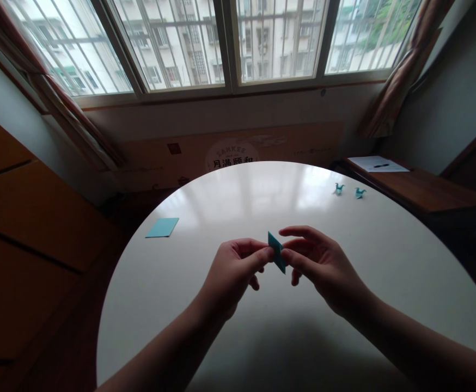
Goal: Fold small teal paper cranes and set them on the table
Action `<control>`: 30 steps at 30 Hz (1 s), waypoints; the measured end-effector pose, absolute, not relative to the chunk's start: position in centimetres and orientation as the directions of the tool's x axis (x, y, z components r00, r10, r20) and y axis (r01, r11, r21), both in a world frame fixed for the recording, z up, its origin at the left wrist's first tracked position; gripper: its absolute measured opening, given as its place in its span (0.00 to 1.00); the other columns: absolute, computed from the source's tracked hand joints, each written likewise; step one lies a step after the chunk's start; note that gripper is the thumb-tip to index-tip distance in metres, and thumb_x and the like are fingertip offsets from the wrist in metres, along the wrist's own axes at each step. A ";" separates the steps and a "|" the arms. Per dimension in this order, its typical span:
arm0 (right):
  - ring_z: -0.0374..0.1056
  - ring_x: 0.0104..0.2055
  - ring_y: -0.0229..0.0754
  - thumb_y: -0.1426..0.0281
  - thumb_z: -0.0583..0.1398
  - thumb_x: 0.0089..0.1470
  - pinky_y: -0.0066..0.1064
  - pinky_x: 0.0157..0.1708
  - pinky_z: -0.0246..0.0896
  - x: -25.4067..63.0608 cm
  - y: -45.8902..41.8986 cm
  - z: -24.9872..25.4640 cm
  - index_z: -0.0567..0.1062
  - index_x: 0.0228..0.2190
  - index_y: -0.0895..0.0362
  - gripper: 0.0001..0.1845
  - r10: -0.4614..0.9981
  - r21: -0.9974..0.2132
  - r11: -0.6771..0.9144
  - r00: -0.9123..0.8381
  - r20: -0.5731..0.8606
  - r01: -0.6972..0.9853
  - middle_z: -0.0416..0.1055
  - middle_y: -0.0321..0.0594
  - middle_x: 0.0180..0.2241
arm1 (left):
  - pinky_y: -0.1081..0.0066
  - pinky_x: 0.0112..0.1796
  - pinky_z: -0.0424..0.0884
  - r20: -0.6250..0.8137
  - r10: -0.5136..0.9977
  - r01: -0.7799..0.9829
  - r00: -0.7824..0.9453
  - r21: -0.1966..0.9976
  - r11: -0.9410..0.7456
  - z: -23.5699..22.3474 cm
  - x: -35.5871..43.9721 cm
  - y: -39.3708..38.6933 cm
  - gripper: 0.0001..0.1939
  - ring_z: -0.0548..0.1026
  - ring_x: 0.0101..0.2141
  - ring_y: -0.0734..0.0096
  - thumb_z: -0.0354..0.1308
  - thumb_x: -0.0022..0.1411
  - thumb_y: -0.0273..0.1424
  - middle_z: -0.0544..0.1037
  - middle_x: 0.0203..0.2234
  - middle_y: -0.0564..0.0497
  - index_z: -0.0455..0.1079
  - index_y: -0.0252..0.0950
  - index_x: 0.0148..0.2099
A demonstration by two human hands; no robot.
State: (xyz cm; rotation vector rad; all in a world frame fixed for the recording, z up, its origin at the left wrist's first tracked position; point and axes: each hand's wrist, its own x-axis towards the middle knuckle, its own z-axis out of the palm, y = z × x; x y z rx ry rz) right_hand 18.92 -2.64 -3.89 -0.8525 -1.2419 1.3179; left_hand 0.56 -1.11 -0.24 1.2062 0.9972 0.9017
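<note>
A small folded piece of teal paper (276,253) is held up above the table, between my two hands. My left hand (238,269) pinches its left side between thumb and finger. On the other side, my right hand (323,264) has its thumb and a finger at the paper's right edge, with the index finger raised and apart. Two small folded paper cranes (339,188) stand at the far right of the table. To the left lies a stack of square teal paper (162,227).
The round white table (230,212) has a curved far edge below the window (225,49). Beyond it on the right is a brown wooden desk (434,188) with a sheet of paper (374,164) and a pen. Wooden cabinets (21,234) stand at left.
</note>
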 end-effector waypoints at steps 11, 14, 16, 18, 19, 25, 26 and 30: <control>0.72 0.28 0.40 0.66 0.71 0.53 0.27 0.22 0.70 18.6 -3.0 -3.5 0.76 0.46 0.53 0.19 0.978 -0.978 0.159 -0.112 0.175 -0.133 0.79 0.39 0.32 | 0.78 0.19 0.66 0.009 0.947 0.069 0.320 0.997 -0.033 -0.8 0.7 -1.3 0.10 0.70 0.24 0.73 0.67 0.59 0.35 0.79 0.26 0.49 0.81 0.34 0.38; 0.71 0.27 0.39 0.66 0.71 0.52 0.27 0.23 0.68 18.4 -3.3 -3.3 0.76 0.45 0.53 0.19 0.979 -0.979 0.175 -0.083 0.184 -0.105 0.78 0.37 0.30 | 0.79 0.18 0.65 0.014 0.945 0.058 0.328 0.998 -0.035 -0.9 0.7 -1.2 0.09 0.70 0.23 0.74 0.67 0.59 0.35 0.78 0.25 0.50 0.80 0.34 0.36; 0.71 0.27 0.40 0.65 0.71 0.52 0.28 0.23 0.68 18.3 -3.4 -3.2 0.76 0.46 0.53 0.20 0.982 -0.981 0.167 -0.076 0.174 -0.096 0.78 0.38 0.31 | 0.79 0.19 0.66 0.018 0.944 0.049 0.330 0.998 -0.036 -0.8 0.8 -1.1 0.09 0.69 0.22 0.75 0.66 0.59 0.35 0.78 0.24 0.50 0.80 0.34 0.35; 0.72 0.30 0.42 0.63 0.70 0.53 0.29 0.24 0.69 18.3 -3.4 -3.2 0.75 0.48 0.53 0.21 0.983 -0.985 0.138 -0.108 0.149 -0.104 0.78 0.40 0.33 | 0.79 0.19 0.65 0.016 0.944 0.019 0.329 1.000 -0.024 -0.7 0.8 -1.0 0.08 0.69 0.22 0.76 0.66 0.59 0.34 0.77 0.23 0.51 0.79 0.33 0.34; 0.72 0.32 0.43 0.62 0.69 0.54 0.29 0.23 0.69 18.4 -3.4 -3.2 0.76 0.47 0.54 0.20 0.982 -0.987 0.122 -0.130 0.136 -0.109 0.78 0.41 0.33 | 0.79 0.18 0.65 0.014 0.945 -0.002 0.327 1.000 -0.014 -0.7 0.8 -1.0 0.08 0.68 0.21 0.76 0.66 0.59 0.34 0.77 0.23 0.51 0.79 0.33 0.33; 0.62 0.22 0.35 0.61 0.67 0.56 0.24 0.16 0.56 18.5 -2.9 -3.3 0.79 0.31 0.58 0.12 0.968 -0.993 0.089 -0.228 0.104 -0.075 0.72 0.37 0.27 | 0.81 0.17 0.57 -0.035 0.940 -0.055 0.338 0.997 0.057 -0.7 0.9 -1.0 0.09 0.63 0.18 0.81 0.67 0.58 0.34 0.76 0.22 0.52 0.78 0.33 0.32; 0.59 0.21 0.33 0.61 0.67 0.55 0.23 0.16 0.53 18.5 -2.9 -3.4 0.80 0.31 0.57 0.11 0.969 -0.993 0.091 -0.226 0.104 -0.068 0.71 0.36 0.26 | 0.80 0.16 0.55 -0.050 0.939 -0.054 0.339 0.996 0.072 -0.7 1.0 -0.9 0.10 0.61 0.18 0.82 0.67 0.58 0.35 0.75 0.21 0.53 0.79 0.33 0.33; 0.50 0.17 0.29 0.63 0.67 0.56 0.23 0.15 0.43 18.5 -2.9 -3.5 0.78 0.29 0.57 0.11 0.974 -0.993 0.091 -0.203 0.104 -0.072 0.68 0.33 0.22 | 0.80 0.16 0.53 -0.111 0.938 -0.024 0.327 0.992 0.125 -1.0 1.0 -0.8 0.13 0.58 0.17 0.82 0.67 0.58 0.39 0.70 0.19 0.55 0.79 0.33 0.33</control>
